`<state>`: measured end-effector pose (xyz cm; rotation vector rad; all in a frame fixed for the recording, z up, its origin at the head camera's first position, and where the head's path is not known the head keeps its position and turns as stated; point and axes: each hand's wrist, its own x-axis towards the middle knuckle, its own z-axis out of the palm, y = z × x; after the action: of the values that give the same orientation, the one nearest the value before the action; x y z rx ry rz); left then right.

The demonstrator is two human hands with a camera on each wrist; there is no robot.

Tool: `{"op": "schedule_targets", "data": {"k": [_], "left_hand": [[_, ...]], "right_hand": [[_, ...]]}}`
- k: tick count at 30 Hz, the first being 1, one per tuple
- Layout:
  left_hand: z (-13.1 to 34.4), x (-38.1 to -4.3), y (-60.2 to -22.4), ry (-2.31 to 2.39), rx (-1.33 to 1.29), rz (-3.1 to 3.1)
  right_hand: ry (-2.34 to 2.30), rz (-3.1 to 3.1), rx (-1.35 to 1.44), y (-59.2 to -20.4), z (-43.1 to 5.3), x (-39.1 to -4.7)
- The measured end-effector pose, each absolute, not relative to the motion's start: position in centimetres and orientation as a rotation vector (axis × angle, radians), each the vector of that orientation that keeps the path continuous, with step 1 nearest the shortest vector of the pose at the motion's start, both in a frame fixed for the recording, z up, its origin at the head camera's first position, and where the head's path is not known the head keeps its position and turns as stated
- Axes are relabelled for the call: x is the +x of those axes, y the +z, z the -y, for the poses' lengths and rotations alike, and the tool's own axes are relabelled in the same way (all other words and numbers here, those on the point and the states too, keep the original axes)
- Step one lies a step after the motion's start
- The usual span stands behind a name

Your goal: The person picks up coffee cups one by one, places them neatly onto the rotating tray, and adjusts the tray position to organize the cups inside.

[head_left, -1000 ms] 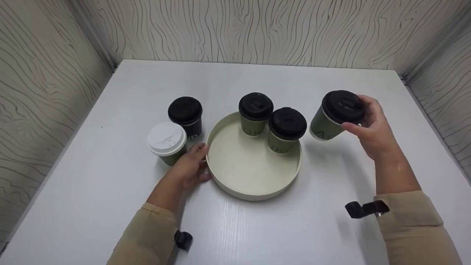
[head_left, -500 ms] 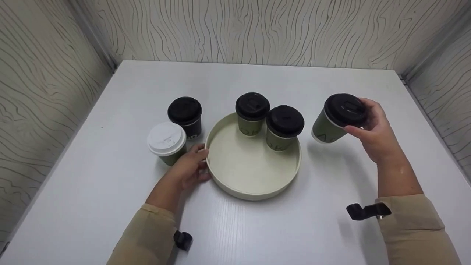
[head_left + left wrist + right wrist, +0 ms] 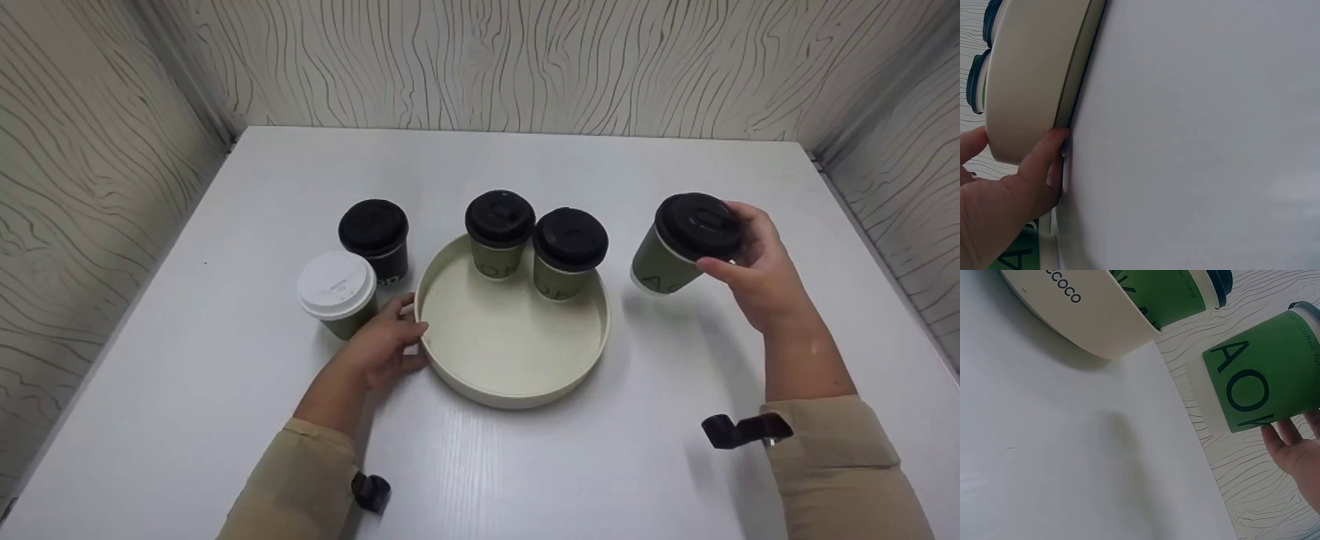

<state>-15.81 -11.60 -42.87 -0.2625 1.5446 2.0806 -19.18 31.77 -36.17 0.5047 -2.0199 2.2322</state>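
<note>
Tilt, in the head view, threatens the black-lidded green paper cup (image 3: 664,262) my right hand (image 3: 765,279) grips, aloft right of the round cream tray (image 3: 517,352). Left-wrist view: my left hand (image 3: 1006,202) pinches that tray, and jerking could topple its two matching cups (image 3: 977,84); right-wrist view: slack fingers (image 3: 1275,441) could drop mine.

Held cup (image 3: 1266,371) partly beyond the right wrist view's right edge

I have a bare left hand (image 3: 384,343) and a bare right hand (image 3: 766,276). I wear a tan cloth left sleeve (image 3: 292,476), seamed near its cuff, a matching tan right sleeve (image 3: 840,472), creased crosswise, a stubby black left wrist device (image 3: 371,492) and a bent black right wrist device (image 3: 746,431).
</note>
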Motion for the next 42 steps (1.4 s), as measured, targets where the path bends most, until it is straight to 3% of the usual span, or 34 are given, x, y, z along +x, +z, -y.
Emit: {"op": "schedule_targets", "data": {"k": [20,42], "left_hand": [[11.1,-16.4,-43.0,2.047,-0.421,-1.635],[11.9,-15.1,-42.0,1.979,-0.352,-1.589]], "right_hand": [[2.227,2.047,0.525,-35.6,-31.2,-18.7],[2.245,2.030,0.542,-35.6,-31.1,-18.9]]}}
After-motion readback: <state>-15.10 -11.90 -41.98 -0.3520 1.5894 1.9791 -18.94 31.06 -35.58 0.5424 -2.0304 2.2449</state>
